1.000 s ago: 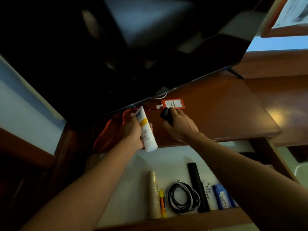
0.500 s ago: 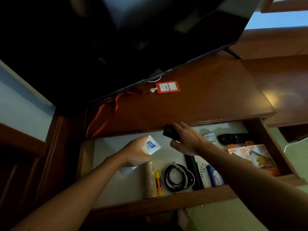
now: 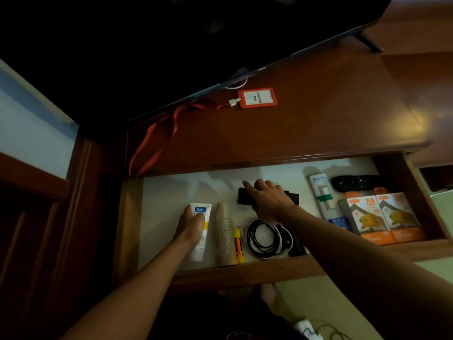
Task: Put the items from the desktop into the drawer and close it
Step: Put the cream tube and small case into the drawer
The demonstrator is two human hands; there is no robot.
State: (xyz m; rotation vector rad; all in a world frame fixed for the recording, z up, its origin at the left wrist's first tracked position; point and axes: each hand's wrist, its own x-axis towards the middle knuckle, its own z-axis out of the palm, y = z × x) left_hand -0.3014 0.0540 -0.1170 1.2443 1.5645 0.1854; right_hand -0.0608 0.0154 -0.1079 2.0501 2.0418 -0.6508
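One red badge (image 3: 257, 98) remains on the surface (image 3: 318, 114). In the open drawer (image 3: 130, 217), the left hand (image 3: 192, 225) grips one white tube (image 3: 199, 236); the right hand (image 3: 266, 200) presses one black box (image 3: 245, 197), grip unclear. Two orange boxes (image 3: 382, 217) sit right.

Bare forearms (image 3: 137, 278), no sleeves, bare hands (image 3: 192, 228)

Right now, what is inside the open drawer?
The drawer holds a white tube under the left hand, a black object under the right hand, cups, cables, a remote, orange boxes. The right forearm hides some contents.
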